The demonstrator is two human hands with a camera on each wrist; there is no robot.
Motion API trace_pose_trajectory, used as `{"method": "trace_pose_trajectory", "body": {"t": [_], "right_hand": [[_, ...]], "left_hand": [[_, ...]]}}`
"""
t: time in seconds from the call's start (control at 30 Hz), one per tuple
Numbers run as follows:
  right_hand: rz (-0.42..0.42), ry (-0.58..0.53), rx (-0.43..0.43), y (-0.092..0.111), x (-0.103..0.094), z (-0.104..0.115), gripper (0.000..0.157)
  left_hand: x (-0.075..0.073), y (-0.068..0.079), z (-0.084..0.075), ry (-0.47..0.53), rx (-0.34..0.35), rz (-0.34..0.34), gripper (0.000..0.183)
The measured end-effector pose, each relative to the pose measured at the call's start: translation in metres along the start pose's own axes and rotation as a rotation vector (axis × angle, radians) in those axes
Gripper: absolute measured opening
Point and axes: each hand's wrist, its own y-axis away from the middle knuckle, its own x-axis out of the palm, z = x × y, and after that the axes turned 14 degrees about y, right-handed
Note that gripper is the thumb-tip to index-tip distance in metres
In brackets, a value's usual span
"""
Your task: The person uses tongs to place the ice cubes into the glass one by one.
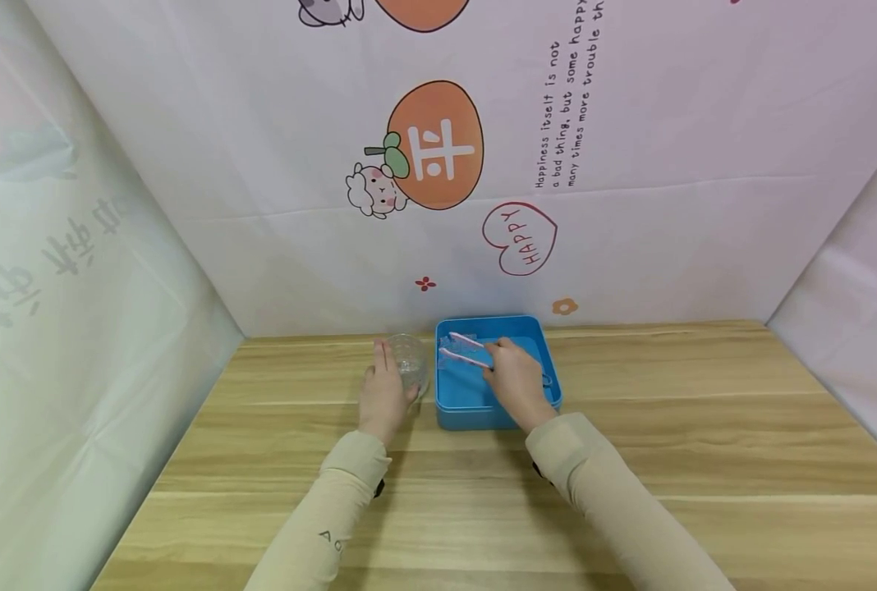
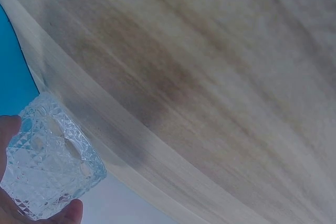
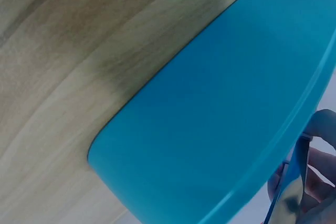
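A clear cut-glass cup (image 1: 412,359) stands on the table, with my left hand (image 1: 381,400) curled round its left side. In the left wrist view, finger and thumb grip the faceted wall of the cup (image 2: 52,156). Right of it sits a blue box (image 1: 475,420). My right hand (image 1: 516,377) is over the box and grips a pair of tongs (image 1: 465,359), whose two pale pink arms are spread and point left. Several small clear pieces (image 1: 447,345) lie by the tips, at the box's left side; whether the tips touch them I cannot tell.
The wood-grain table (image 1: 675,443) runs to a white printed cloth (image 1: 298,246) hanging behind. More cloth hangs at the left and right sides. The cup and the box stand close together near the table's back edge.
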Motion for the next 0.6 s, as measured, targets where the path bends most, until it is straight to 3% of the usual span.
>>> {"method": "trace_pose_trajectory", "body": {"t": [0.3, 0.6], "right_hand": [[0.142, 0.023, 0.004, -0.001, 0.005, 0.002, 0.034], [0.161, 0.055, -0.009, -0.002, 0.012, 0.007, 0.033]], "left_hand": [[-0.001, 0.001, 0.000, -0.009, 0.001, -0.018, 0.094], [0.000, 0.001, -0.001, -0.019, 0.007, -0.018, 0.095]]}}
